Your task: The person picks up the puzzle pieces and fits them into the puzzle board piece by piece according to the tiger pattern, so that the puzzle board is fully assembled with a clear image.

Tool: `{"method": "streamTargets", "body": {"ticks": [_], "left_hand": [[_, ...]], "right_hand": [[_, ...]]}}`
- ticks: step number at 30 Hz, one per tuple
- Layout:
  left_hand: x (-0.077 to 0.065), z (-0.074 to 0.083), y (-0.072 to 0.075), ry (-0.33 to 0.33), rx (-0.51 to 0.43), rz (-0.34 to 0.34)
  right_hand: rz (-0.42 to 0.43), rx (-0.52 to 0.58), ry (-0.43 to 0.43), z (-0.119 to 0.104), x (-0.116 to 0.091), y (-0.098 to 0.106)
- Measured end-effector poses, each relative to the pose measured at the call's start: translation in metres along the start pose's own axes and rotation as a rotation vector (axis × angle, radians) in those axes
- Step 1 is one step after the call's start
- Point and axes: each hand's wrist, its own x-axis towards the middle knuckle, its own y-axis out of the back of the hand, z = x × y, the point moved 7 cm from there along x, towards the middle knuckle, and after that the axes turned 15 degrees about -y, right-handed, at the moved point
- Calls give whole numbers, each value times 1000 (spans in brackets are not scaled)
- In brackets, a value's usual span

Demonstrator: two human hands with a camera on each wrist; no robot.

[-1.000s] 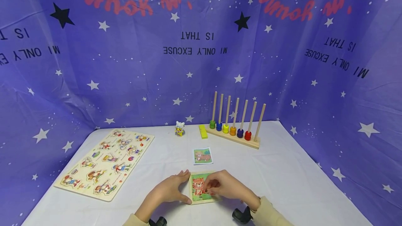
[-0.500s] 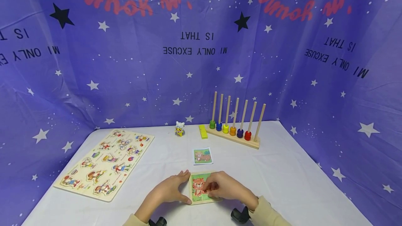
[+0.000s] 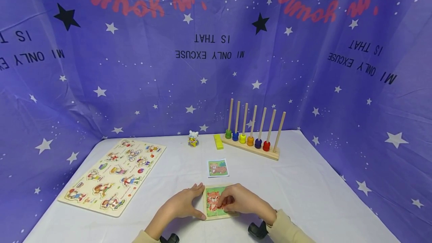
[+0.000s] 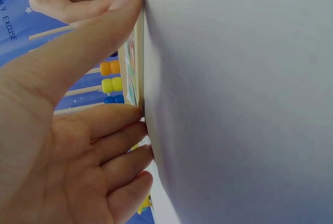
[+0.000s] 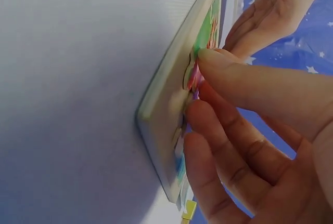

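Observation:
A small wooden jigsaw puzzle board [image 3: 212, 218] with a red tiger picture lies on the table. Along its left side my left hand [image 3: 180, 202] spreads its thumb and fingers; in the left wrist view the thumb [image 4: 112, 24] rests on the board's edge and the index fingertip touches farther along. Over the puzzle's right half, my right hand [image 3: 241, 199] has curled fingers. Between its thumb [image 5: 234, 73] and fingers, in the right wrist view, a puzzle piece [image 5: 191, 76] is pinched at the board's surface. That hand hides much of the right half.
A tiger picture card [image 3: 218, 168] lies beyond the board. Behind it stand a small figurine [image 3: 193, 138], a yellow block [image 3: 218, 141] and a peg rack with coloured beads [image 3: 249, 146]. A large wooden figure puzzle [image 3: 113, 175] lies at left.
My right hand has shifted slightly left over the puzzle, and its wrist has come a little inward. The left hand and the board have stayed in place.

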Motion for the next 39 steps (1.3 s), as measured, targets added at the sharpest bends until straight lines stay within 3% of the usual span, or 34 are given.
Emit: {"method": "streamTargets", "body": {"ticks": [20,39], "left_hand": [[-2,3,2,2,-29,-1],[-1,3,1,-10,-31,3]], "right_hand": [[1,-47,2,5,-7,0],[44,23,-122,51,-57,34]]}}
